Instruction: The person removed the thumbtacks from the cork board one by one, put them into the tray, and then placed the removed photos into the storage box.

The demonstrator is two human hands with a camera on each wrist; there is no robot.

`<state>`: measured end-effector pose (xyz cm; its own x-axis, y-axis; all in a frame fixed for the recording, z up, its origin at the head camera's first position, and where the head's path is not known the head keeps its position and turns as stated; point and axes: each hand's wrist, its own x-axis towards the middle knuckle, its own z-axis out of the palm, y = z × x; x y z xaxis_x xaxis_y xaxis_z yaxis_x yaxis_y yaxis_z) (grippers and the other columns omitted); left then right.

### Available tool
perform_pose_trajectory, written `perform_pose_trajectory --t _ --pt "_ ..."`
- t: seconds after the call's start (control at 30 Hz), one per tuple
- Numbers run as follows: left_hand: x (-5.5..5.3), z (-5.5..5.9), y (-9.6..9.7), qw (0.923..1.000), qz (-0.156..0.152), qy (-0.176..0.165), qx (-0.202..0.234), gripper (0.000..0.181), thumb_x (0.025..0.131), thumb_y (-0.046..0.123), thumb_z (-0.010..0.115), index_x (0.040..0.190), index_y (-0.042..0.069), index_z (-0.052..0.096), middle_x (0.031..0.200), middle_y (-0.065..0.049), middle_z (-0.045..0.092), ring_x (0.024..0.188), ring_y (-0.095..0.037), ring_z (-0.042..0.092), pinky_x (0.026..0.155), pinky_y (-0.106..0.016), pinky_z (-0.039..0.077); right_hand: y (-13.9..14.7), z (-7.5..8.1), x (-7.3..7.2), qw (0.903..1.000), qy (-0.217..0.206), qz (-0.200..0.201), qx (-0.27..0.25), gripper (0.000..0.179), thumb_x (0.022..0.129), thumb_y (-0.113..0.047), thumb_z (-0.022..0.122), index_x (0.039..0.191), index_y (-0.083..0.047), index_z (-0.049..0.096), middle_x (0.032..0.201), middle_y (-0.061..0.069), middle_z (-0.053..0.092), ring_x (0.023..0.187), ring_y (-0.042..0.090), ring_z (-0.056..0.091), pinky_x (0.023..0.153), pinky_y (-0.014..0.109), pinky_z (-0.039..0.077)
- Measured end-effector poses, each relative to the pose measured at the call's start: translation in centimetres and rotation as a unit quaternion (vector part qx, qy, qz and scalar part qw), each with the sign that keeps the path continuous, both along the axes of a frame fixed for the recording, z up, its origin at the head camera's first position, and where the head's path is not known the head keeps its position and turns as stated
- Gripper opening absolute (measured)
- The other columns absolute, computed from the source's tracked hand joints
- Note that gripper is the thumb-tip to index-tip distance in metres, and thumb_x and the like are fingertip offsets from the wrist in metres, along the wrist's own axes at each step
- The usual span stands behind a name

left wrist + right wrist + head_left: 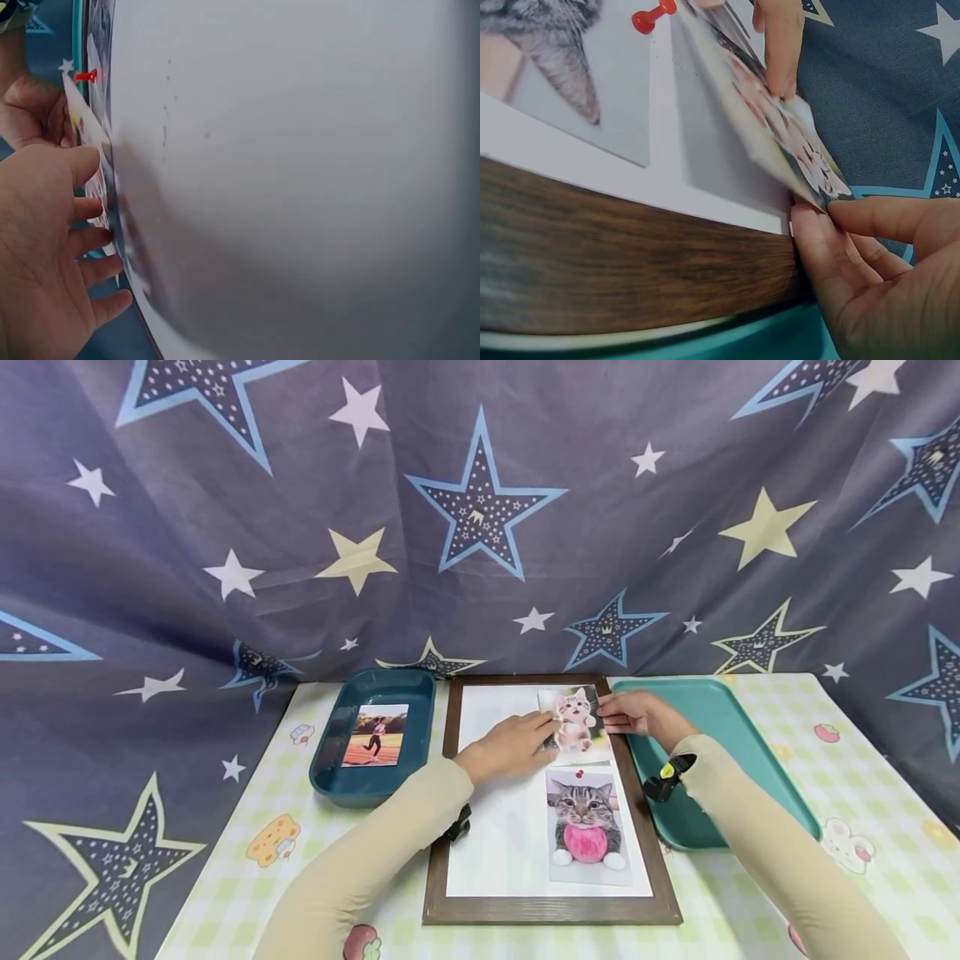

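A photo of a white-and-brown kitten [574,718] lies at the upper right of a white board with a dark wooden frame [551,910]. My left hand [510,747] touches its left side with extended fingers. At its right edge my right hand [647,717] pinches the photo between thumb and fingers; the right wrist view has this kitten photo [780,124] tilted, part of it lifted off the board. Below it lies a photo of a tabby cat with a pink ball [587,839], a red push pin [654,15] at its top edge.
Left of the board stands a dark blue tray [326,772] with a photo of a runner [377,735] in it. A green tray [772,777] lies to the right, under my right forearm. Behind the table hangs a star-patterned curtain [480,618].
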<state>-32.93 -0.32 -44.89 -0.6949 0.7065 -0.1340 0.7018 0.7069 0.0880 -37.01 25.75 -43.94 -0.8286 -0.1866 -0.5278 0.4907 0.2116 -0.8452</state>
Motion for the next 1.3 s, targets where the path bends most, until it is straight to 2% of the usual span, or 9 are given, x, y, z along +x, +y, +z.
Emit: perform_pose_trajectory --t 0.23,0.4,0.6,0.7,0.77,0.93,1.07,1.17,1.3 --pt "-0.2 1.6 -2.3 0.9993 -0.01 0.027 0.026 0.059 0.109 0.037 0.044 0.16 0.01 0.033 0.167 -0.016 0.027 0.154 -0.033 0.029 0.126 -0.047 0.027 0.1 0.2 0.1 0.9999 0.006 0.015 0.0 0.061 0.103 0.0 0.05 0.158 0.006 0.024 0.08 -0.012 0.065 0.069 0.002 0.064 0.073 0.018 0.058" --pt "-1.0 3.0 -5.3 0.9956 0.008 0.063 0.07 0.055 0.108 0.027 0.05 0.157 0.006 0.038 0.163 -0.018 0.036 0.151 -0.035 0.036 0.125 -0.048 0.03 0.1 0.3 0.1 0.9999 -0.002 0.007 -0.013 0.062 0.102 0.0 0.051 0.159 0.004 0.024 0.081 -0.011 0.064 0.071 0.003 0.063 0.072 0.019 0.058" --pt "-2.0 4.7 -9.8 0.9779 0.061 0.109 0.168 0.042 0.102 0.013 0.059 0.144 0.006 0.058 0.139 -0.016 0.063 0.133 -0.033 0.057 0.115 -0.048 0.043 0.2 0.7 0.1 0.9996 -0.008 0.012 -0.022 0.064 0.104 -0.001 0.048 0.161 0.002 0.02 0.086 -0.009 0.061 0.077 0.005 0.061 0.076 0.02 0.058" --pt "-2.2 5.5 -12.5 0.9644 0.113 0.106 0.214 0.036 0.101 0.009 0.058 0.136 0.006 0.065 0.134 -0.016 0.067 0.123 -0.033 0.063 0.103 -0.048 0.051 0.2 1.1 0.1 0.9992 -0.012 0.016 -0.034 0.065 0.105 -0.002 0.047 0.162 0.0 0.016 0.09 -0.007 0.059 0.081 0.005 0.06 0.08 0.019 0.058" --pt "-2.2 6.1 -14.4 0.9538 0.164 0.081 0.238 0.035 0.101 0.009 0.057 0.135 0.007 0.066 0.138 -0.017 0.064 0.104 -0.034 0.069 0.088 -0.046 0.054 0.2 1.4 0.1 0.9985 -0.016 0.018 -0.049 0.065 0.105 -0.003 0.046 0.162 0.0 0.014 0.092 -0.007 0.057 0.084 0.005 0.059 0.082 0.019 0.058" --pt "-2.7 7.0 -19.1 0.9238 0.272 0.022 0.268 0.041 0.098 0.009 0.056 0.138 0.003 0.062 0.138 -0.023 0.062 0.068 -0.036 0.057 0.07 -0.042 0.046 -0.3 2.4 0.2 0.9944 -0.026 0.015 -0.101 0.048 0.106 -0.002 0.043 0.152 -0.005 0.033 0.09 -0.007 0.061 0.084 0.006 0.061 0.08 0.02 0.058" --pt "-2.6 7.6 -22.3 0.8996 0.341 -0.035 0.271 0.049 0.097 0.009 0.054 0.145 -0.001 0.053 0.146 -0.027 0.054 0.112 -0.043 0.062 0.092 -0.05 0.052 -1.2 3.4 0.4 0.9893 -0.028 0.013 -0.143 0.028 0.107 -0.001 0.042 0.133 -0.01 0.044 0.089 -0.006 0.065 0.084 0.007 0.064 0.078 0.021 0.058" --pt "-2.3 7.8 -24.1 0.8757 0.38 -0.101 0.281 0.057 0.097 0.007 0.051 0.152 -0.003 0.041 0.156 -0.03 0.039 0.143 -0.046 0.04 0.11 -0.057 0.043 -1.9 4.0 0.7 0.9852 -0.034 0.011 -0.168 0.024 0.106 0.0 0.043 0.128 -0.011 0.047 0.09 -0.004 0.065 0.085 0.009 0.064 0.079 0.022 0.059" --pt "-2.0 7.7 -25.7 0.835 0.413 -0.193 0.308 0.066 0.096 0.001 0.045 0.158 -0.005 0.025 0.161 -0.031 0.026 0.145 -0.047 0.034 0.114 -0.06 0.039 -2.7 4.7 1.3 0.9795 -0.041 0.002 -0.197 0.029 0.106 0.001 0.042 0.132 -0.012 0.047 0.094 -0.003 0.065 0.088 0.01 0.063 0.079 0.024 0.06"
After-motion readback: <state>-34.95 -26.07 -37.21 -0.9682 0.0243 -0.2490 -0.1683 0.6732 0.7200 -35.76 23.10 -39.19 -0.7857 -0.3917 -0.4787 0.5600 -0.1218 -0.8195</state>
